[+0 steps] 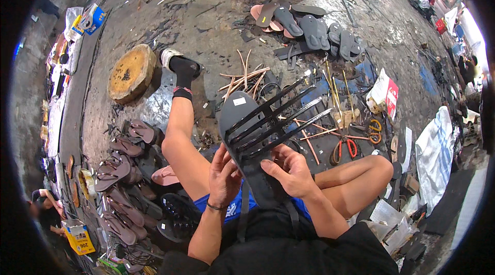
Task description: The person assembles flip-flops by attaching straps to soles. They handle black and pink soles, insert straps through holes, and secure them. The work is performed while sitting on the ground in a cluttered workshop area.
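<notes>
Over my lap I hold a dark grey sandal sole (238, 115) with a small white sticker near its upper end. Several glossy black straps (273, 125) run across it and stick out far past its right edge. My left hand (225, 178) is closed on the sole's left edge, fingers and thumb pinching at the strap ends. My right hand (290, 171) is closed on the right edge just below the lowest strap, thumb on top. The fingers beneath the sole are partly hidden. Two loose dark strips hang from the sole's lower end.
Piled sandals (121, 203) lie at my left, with more grey sandals (313, 31) ahead. A round wooden block (132, 74) stands by my left foot. Sticks (246, 80), orange-handled scissors (344, 151) and yellow-handled scissors (375, 131) lie ahead. White sacking (434, 154) is at right.
</notes>
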The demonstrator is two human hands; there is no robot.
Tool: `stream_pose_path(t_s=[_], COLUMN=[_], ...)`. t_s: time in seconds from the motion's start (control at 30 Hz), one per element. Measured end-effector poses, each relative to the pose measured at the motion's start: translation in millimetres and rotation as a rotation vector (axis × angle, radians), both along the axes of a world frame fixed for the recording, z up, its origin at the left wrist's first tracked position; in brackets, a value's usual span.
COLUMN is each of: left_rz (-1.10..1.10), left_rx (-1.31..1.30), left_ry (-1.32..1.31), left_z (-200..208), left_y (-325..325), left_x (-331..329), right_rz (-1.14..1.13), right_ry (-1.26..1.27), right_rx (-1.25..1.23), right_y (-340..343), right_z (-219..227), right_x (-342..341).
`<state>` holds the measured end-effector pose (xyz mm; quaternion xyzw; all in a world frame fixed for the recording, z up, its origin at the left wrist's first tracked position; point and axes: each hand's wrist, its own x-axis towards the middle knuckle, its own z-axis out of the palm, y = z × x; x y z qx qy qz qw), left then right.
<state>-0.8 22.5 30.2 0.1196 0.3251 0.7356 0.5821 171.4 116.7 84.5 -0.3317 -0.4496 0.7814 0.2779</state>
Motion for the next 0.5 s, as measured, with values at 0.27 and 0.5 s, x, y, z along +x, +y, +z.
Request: stream_pose_path(t_s=[0.27, 0.5], left_rz=[0.207, 0.159], left_rx=[-0.137, -0.088], left_ry=[0.021, -0.035], left_z=[27.7, 9.5], left_y=[31.1, 24.4], left_x=[-7.4, -24.0], right_rz=[0.021, 0.059], right_ry=[-0.139, -0.045], right_rx=[0.049, 0.000], right_y=[-0.9, -4.5], right_z=[0.6, 4.5], right_x=[3.7, 4.3])
